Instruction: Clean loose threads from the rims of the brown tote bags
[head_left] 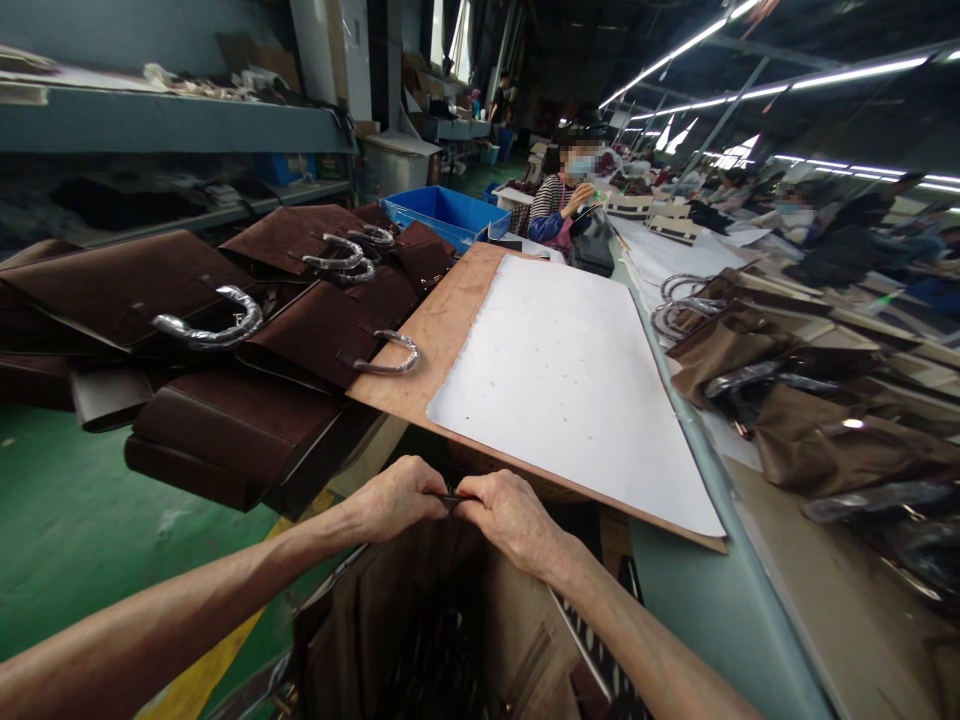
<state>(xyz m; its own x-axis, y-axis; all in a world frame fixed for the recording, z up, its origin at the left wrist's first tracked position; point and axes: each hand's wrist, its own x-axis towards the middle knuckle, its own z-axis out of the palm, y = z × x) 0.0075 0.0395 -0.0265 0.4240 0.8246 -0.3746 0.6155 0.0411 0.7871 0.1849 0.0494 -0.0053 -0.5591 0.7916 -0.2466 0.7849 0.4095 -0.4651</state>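
A brown handbag [517,620] hangs open below me, its lined inside facing up. My left hand [401,497] pinches the far top edge of the bag. Close beside it, my right hand [506,515] grips the same edge, thumb and fingers pressed together. A short dark strip of the rim shows between the two hands. Just beyond them lies a white sheet [562,370] on a brown board [450,300], marked with small dark specks.
Dark brown handbags [225,420] with plastic-wrapped handles are piled at the left. More olive-brown bags [840,430] lie on the right-hand table. Behind the board are a blue bin [450,212] and a seated person [559,205] in a striped top.
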